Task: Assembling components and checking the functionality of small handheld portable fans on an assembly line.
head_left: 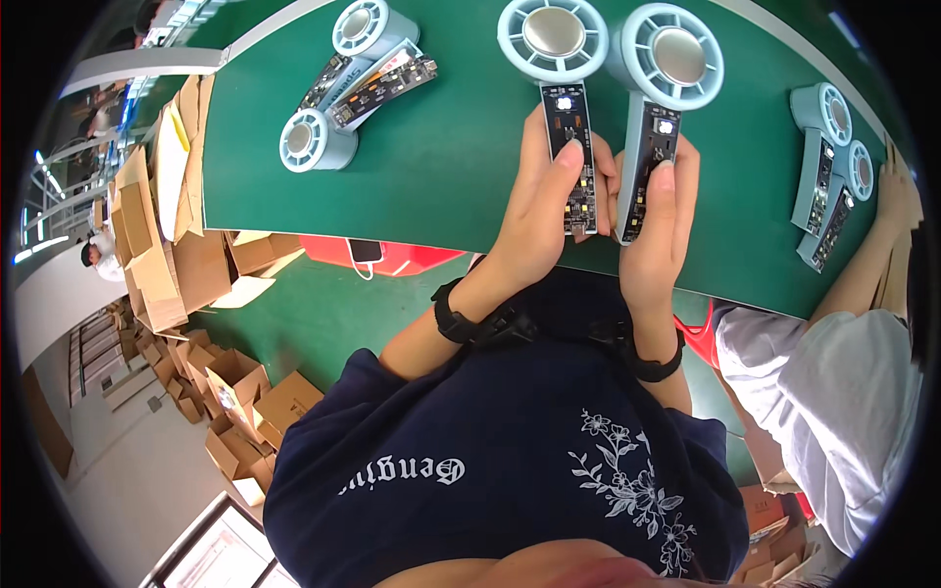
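Left hand (537, 216) pinches left fan (564, 110), thumb on bared board (585, 196); right hand (655, 230) grips right fan (661, 120) likewise, both over green table (451, 147). Rear fingertips partly hidden; I can't tell their spread. Likely comparing boards; next move calls for steady edge-holding.

I see a dark navy, short-sleeved shirt (510, 421) with white blackletter-style lettering (404, 470) at left and a white floral print (632, 480) at right. One black wristband (452, 316) sits near the bare left hand (537, 220), another near the bare right hand (654, 240).
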`<action>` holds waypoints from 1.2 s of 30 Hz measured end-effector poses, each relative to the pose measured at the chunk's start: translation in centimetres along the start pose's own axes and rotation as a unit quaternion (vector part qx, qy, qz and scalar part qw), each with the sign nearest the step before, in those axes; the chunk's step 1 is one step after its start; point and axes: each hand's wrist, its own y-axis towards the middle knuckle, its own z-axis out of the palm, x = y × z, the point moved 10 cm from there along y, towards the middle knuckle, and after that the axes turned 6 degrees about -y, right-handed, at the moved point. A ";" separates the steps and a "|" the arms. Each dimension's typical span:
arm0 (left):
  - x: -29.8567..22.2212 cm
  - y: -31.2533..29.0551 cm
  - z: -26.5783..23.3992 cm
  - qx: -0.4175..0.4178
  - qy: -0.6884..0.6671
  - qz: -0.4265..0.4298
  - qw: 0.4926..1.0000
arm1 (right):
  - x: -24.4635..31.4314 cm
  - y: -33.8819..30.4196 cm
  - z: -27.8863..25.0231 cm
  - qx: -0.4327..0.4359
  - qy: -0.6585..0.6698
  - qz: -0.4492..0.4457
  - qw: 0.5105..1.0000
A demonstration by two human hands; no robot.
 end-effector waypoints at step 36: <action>-0.3 0.1 -0.9 -0.027 -0.012 0.021 0.999 | -0.4 0.0 0.7 0.032 0.039 0.012 0.999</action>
